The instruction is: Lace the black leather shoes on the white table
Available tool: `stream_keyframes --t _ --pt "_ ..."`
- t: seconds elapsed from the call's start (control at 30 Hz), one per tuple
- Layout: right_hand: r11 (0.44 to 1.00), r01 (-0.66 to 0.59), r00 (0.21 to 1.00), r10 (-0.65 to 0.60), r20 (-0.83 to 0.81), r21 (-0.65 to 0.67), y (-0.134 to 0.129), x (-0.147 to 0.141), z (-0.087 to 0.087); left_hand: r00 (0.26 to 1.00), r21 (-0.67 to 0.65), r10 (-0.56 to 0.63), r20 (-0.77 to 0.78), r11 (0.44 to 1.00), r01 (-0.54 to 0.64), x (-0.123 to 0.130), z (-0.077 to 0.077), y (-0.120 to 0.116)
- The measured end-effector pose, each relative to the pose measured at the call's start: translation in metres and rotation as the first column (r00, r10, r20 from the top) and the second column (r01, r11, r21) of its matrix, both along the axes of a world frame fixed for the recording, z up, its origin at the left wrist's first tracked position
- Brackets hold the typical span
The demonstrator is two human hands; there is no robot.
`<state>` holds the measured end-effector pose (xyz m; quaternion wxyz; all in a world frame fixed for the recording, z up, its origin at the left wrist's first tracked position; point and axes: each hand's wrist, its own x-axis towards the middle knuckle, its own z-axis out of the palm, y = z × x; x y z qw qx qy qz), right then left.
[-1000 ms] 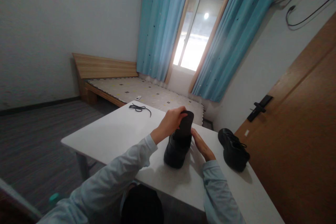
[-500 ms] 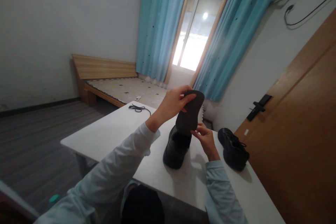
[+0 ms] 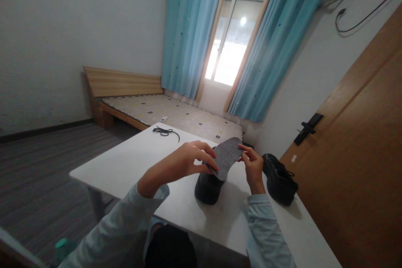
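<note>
light from a window (image 3: 229, 50) falls between blue curtains (image 3: 193, 29) onto a bed (image 3: 157, 106) and a white table (image 3: 125, 159), where a bundled black lace (image 3: 165, 132) lies near the far corner. the person has a grey insole (image 3: 228, 157) held up in both hands, speckled face in view. a thin, bendy piece like this probably handles best with light pinches at two well-separated places, the wrists loose and the sheet only gently tensioned, so that it neither creases nor twists. fingertips close to the rim would leave the face visible and make its tilt easy to judge; a hard squeeze could buckle it.

the left hand (image 3: 185, 161) is partly open, its thumb and fingers parted around the insole's near-left edge, with the fingertips in contact there. the right hand (image 3: 253, 169) is mostly closed, thumb and fingers pinching the edge on the other side; the exact grip underneath cannot be made out. the insole thus lies between the two hands, tilted, just above a black shoe (image 3: 209, 188) and hiding part of it. a second black shoe (image 3: 279, 180) sits beyond the right hand, towards the door (image 3: 361, 155).
</note>
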<state>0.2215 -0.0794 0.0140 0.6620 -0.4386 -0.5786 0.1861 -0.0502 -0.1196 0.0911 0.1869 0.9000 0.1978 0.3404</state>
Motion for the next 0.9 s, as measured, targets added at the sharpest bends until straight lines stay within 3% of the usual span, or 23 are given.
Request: stream_keyframes --t 0.13,0.23,0.33,0.4,0.43,0.53,0.6,0.73,0.9 --pt "0.989 -0.102 0.989 0.089 -0.118 -0.107 0.002 -0.011 -0.006 0.994 -0.089 -0.002 -0.106 0.996 -0.007 -0.001 -0.032 0.017" --pt "0.984 -0.108 0.988 0.091 -0.124 -0.139 0.003 -0.016 -0.01 0.976 -0.213 -0.18 -0.122 0.965 0.151 -0.006 -0.043 0.024" --pt "0.984 -0.108 0.991 0.095 -0.097 -0.141 0.005 -0.017 -0.013 0.952 -0.369 -0.306 -0.013 0.886 0.28 -0.011 -0.046 0.03" --pt "0.983 -0.12 0.99 0.107 -0.095 -0.141 0.007 -0.016 -0.015 0.968 -0.48 -0.229 0.107 0.84 0.252 -0.009 -0.048 0.036" --pt "0.982 -0.126 0.989 0.113 -0.097 -0.143 0.008 -0.016 -0.015 0.978 -0.534 -0.132 0.159 0.822 0.198 -0.007 -0.05 0.04" --pt "0.977 -0.143 0.987 0.129 -0.096 -0.158 0.008 -0.017 -0.016 0.95 -0.613 0.232 0.21 0.788 -0.057 0.008 -0.057 0.052" --pt "0.974 -0.152 0.987 0.141 -0.078 -0.169 0.007 -0.018 -0.016 0.917 -0.6 0.36 0.17 0.776 -0.193 0.02 -0.062 0.06" --pt "0.978 -0.132 0.991 0.13 -0.023 -0.159 0.006 -0.019 -0.016 0.925 -0.573 0.374 0.07 0.773 -0.27 0.04 -0.072 0.072" --pt "0.984 -0.118 0.992 0.124 0.035 -0.134 0.012 -0.013 -0.021 0.943 -0.635 0.328 0.051 0.74 -0.223 0.045 -0.077 0.082"
